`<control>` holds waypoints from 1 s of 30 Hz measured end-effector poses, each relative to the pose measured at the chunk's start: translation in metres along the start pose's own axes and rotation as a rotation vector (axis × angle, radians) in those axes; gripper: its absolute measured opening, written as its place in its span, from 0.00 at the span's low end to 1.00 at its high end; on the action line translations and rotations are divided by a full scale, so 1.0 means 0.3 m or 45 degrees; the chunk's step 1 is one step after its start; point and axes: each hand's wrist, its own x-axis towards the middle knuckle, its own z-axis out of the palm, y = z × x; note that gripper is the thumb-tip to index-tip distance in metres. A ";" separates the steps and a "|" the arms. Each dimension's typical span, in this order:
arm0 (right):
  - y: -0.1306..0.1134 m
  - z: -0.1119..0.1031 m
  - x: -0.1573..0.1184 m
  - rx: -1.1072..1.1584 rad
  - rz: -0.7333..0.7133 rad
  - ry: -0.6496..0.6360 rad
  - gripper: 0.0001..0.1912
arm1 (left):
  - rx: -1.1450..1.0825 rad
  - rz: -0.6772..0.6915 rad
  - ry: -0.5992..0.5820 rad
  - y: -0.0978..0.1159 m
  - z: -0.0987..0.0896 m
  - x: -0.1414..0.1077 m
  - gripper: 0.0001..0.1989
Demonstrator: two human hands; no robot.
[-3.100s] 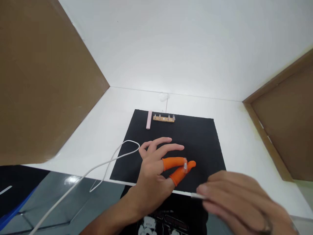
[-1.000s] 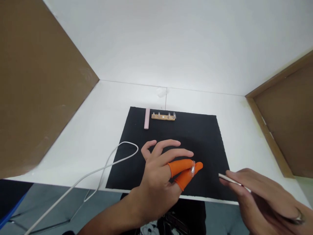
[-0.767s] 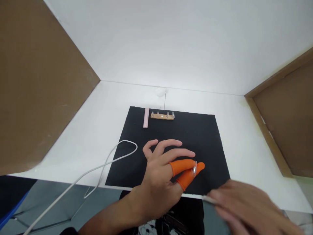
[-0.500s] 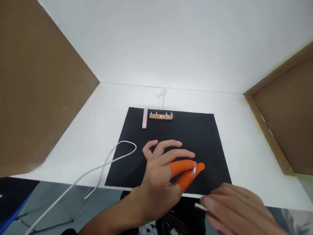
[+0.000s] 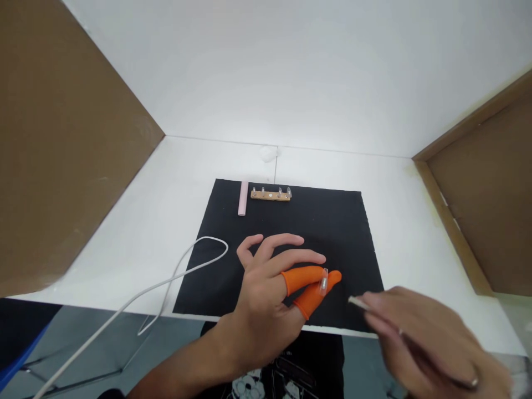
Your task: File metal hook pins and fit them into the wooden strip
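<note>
- Left: thin white cable (image 5: 145,291) looped over the near-left corner of the black rectangular mat (image 5: 344,233).
- Pink, narrow bar (image 5: 243,198) at mat's far edge, long axis near–far.
- Left hand (image 5: 266,288): back up, forearm from lower left; three bare fingers curved and fanned; orange-sleeved index and thumb pinched almost together on a small clear plastic piece (image 5: 324,282).
- Piece located over the mat's near right part; long axis near–far, far end leaning slightly right, crosswise to both sleeved digits. Which end is the tip: cannot tell.
- Right: right hand (image 5: 436,338), blurred, closed round a slim pale-tipped tool (image 5: 358,303), pointing left and away, apart from piece.
</note>
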 end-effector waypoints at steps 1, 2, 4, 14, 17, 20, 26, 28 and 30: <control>0.015 0.002 -0.011 0.004 0.014 0.098 0.16 | -0.003 0.001 -0.006 0.000 0.002 0.000 0.06; 0.024 0.001 -0.020 0.000 0.028 0.172 0.19 | -0.005 0.000 -0.009 0.001 0.004 0.001 0.06; 0.017 -0.010 -0.029 0.025 0.042 0.075 0.18 | -0.005 -0.002 0.000 0.002 0.008 0.002 0.06; 0.044 -0.012 -0.013 -0.052 0.065 0.162 0.20 | 0.003 0.006 -0.010 0.002 0.018 0.001 0.06; -0.017 -0.007 0.031 0.025 0.028 -0.171 0.10 | 0.008 0.002 -0.017 0.001 0.020 0.001 0.05; -0.049 -0.014 0.050 0.095 -0.148 -0.167 0.19 | 0.012 -0.005 -0.015 0.000 0.022 0.003 0.05; 0.076 -0.015 -0.040 -0.099 0.047 0.151 0.20 | -0.004 0.012 -0.010 0.002 0.031 0.001 0.05; 0.063 -0.010 -0.042 -0.033 0.028 0.053 0.17 | -0.009 0.012 -0.009 0.000 0.035 0.000 0.06; 0.028 -0.008 -0.025 0.037 -0.028 -0.129 0.12 | -0.015 0.007 -0.007 -0.003 0.039 0.000 0.05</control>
